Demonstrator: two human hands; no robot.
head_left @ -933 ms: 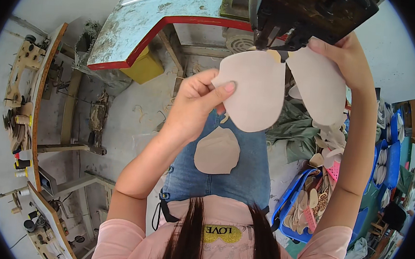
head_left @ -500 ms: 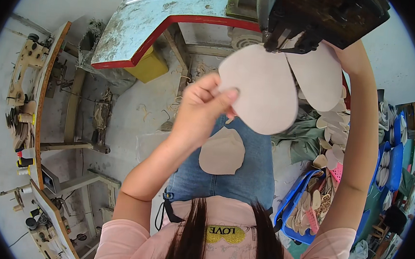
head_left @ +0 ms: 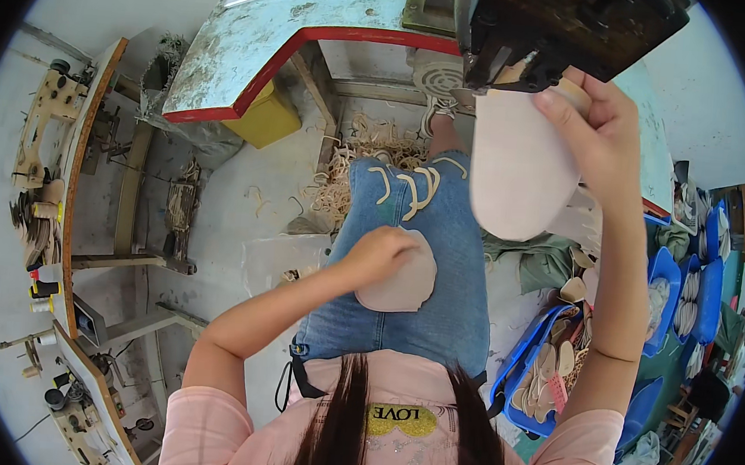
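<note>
My right hand (head_left: 600,132) grips a beige, rounded flat piece (head_left: 519,174) by its upper right edge, thumb on top. The piece's upper end sits beneath the dark head of a machine (head_left: 568,34); the contact there is hidden. On my lap, my left hand (head_left: 378,257) has its fingers closed at the upper left edge of a small stack of similar beige flat pieces (head_left: 399,290). How many pieces it pinches I cannot make out. Several thin, pale curled strips (head_left: 423,188) lie over my denim-covered knees.
A pale blue tabletop with a red edge (head_left: 255,60) stands ahead. Offcut strips (head_left: 337,178) heap on the floor near a yellow bin (head_left: 264,117). A blue basket (head_left: 524,355) of cut pieces stands at right. Sewing machines (head_left: 47,128) line the left.
My left hand has let go of a flat piece and moved down to the stack on my lap. My right hand has come forward from behind the machine head, gripping a piece.
</note>
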